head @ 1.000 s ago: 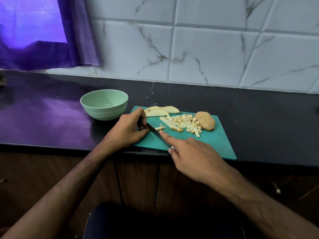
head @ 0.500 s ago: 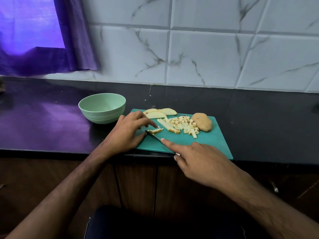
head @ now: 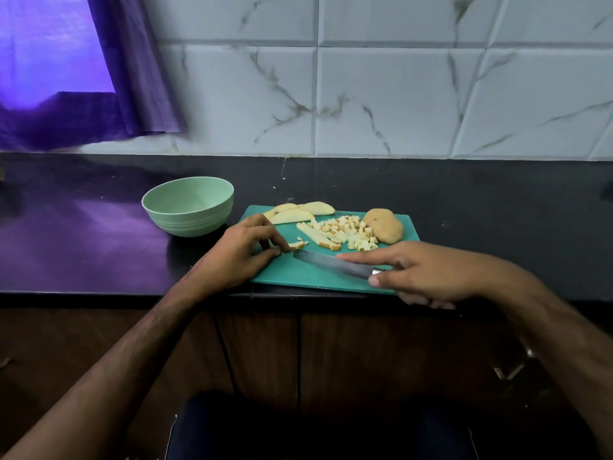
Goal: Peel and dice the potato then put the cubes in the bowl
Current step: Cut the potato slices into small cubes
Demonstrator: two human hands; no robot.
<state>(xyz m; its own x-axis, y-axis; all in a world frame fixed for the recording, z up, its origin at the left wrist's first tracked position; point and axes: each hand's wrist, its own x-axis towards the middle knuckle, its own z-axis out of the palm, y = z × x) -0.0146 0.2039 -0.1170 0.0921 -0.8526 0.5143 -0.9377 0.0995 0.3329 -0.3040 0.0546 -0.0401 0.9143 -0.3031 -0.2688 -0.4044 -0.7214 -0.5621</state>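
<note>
A teal cutting board [head: 308,277] lies at the counter's front edge. On it are potato slices [head: 300,212], several strips [head: 315,236], a pile of cubes [head: 348,232] and an uncut potato piece [head: 384,225] with skin. My left hand [head: 245,249] pinches a short cut strip [head: 297,244] against the board. My right hand [head: 421,273] holds the knife [head: 331,263] by its handle, index finger stretched along the blade, which lies low over the board pointing left. The pale green bowl [head: 189,205] stands left of the board and looks empty.
The dark counter [head: 497,227] runs left and right of the board, backed by a marble-tile wall. A purple curtain [head: 132,78] hangs at the upper left. Wooden cabinet doors are below the counter edge.
The knife has swung from pointing away to lying flatter, pointing left, and my right hand has shifted right. My left hand's fingertips now pinch the short strip.
</note>
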